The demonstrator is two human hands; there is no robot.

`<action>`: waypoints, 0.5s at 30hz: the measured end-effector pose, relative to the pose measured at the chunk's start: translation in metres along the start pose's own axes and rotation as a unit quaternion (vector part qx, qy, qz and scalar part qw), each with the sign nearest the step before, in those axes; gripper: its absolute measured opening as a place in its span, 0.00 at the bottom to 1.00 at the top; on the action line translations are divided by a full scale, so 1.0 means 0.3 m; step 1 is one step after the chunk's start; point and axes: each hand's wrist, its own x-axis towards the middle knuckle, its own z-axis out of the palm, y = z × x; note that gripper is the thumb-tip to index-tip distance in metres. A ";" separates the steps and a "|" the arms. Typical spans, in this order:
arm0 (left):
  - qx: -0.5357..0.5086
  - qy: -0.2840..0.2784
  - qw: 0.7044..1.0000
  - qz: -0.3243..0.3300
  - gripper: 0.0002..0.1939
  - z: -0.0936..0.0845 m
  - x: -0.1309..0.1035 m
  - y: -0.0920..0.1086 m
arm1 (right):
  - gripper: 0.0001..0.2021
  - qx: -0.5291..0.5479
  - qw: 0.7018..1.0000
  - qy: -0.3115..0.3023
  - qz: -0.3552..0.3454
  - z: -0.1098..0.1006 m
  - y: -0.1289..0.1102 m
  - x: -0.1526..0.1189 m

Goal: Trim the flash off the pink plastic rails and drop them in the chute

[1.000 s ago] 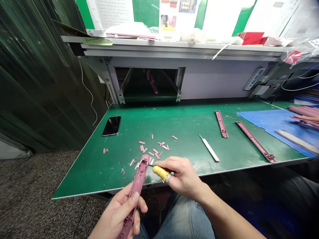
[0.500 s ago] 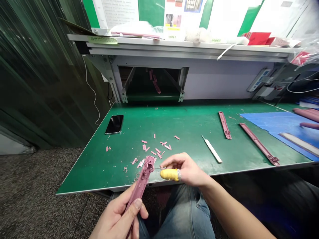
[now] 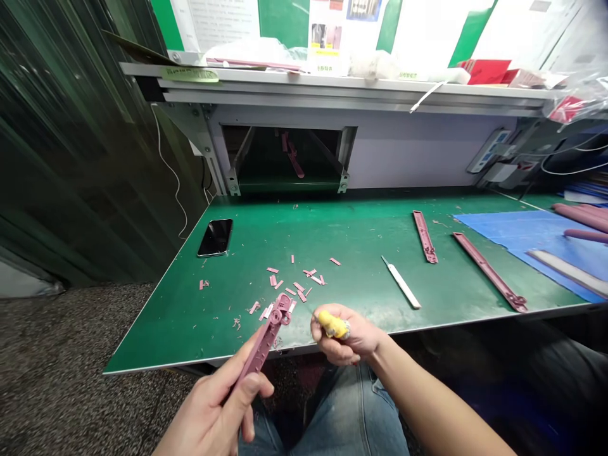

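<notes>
My left hand is wrapped round a long pink plastic part, tilted with its rounded, ribbed end up and away from me. To the right of that end, and apart from it, is my right hand. Its fingers are curled, and the thumb, in a yellow finger cot, presses against them. Whatever it pinches is hidden, apart from a thin tip by the thumb. Beyond both hands, small pink offcuts and thin shavings lie scattered on the green table.
A white-handled knife lies to the right. Two pink parts, one short and one long, are farther right, beside a blue sheet. At the left edge lies a phone. A chute at the back holds pink pieces.
My right hand has turned palm upward and moved slightly away from the pink part, the thumb now on top. The pink part has shifted a little left in my left hand.
</notes>
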 end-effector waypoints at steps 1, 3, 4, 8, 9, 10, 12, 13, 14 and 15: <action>0.014 -0.006 1.000 -0.002 0.30 -0.018 0.008 -0.001 | 0.21 -0.009 0.999 0.031 -0.030 0.012 0.006 -0.005; 0.078 -0.025 0.997 0.014 0.27 -0.061 0.028 -0.004 | 0.21 -0.106 0.985 0.103 -0.093 0.043 0.004 -0.014; 0.129 -0.033 0.990 0.037 0.25 -0.085 0.039 -0.005 | 0.20 -0.198 0.963 0.134 -0.121 0.059 -0.003 -0.017; 0.377 -0.042 0.901 0.211 0.23 -0.183 0.086 0.006 | 0.19 -0.599 0.757 0.176 -0.195 0.108 -0.040 0.001; 0.431 -0.039 0.864 0.256 0.24 -0.206 0.097 0.014 | 0.17 -0.661 0.702 0.175 -0.199 0.114 -0.050 0.010; 0.478 -0.038 0.825 0.301 0.25 -0.228 0.106 0.026 | 0.16 -0.709 0.654 0.175 -0.199 0.120 -0.059 0.019; 0.549 -0.040 0.741 0.383 0.29 -0.269 0.120 0.058 | 0.13 -0.775 0.581 0.161 -0.190 0.131 -0.078 0.033; 0.577 -0.043 0.702 0.416 0.31 -0.286 0.123 0.077 | 0.12 -0.795 0.557 0.147 -0.190 0.137 -0.089 0.037; 0.599 -0.047 0.667 0.441 0.33 -0.301 0.124 0.097 | 0.11 -0.809 0.539 0.132 -0.193 0.143 -0.100 0.039; 0.614 -0.050 0.640 0.460 0.35 -0.313 0.123 0.117 | 0.10 -0.818 0.526 0.119 -0.199 0.149 -0.110 0.040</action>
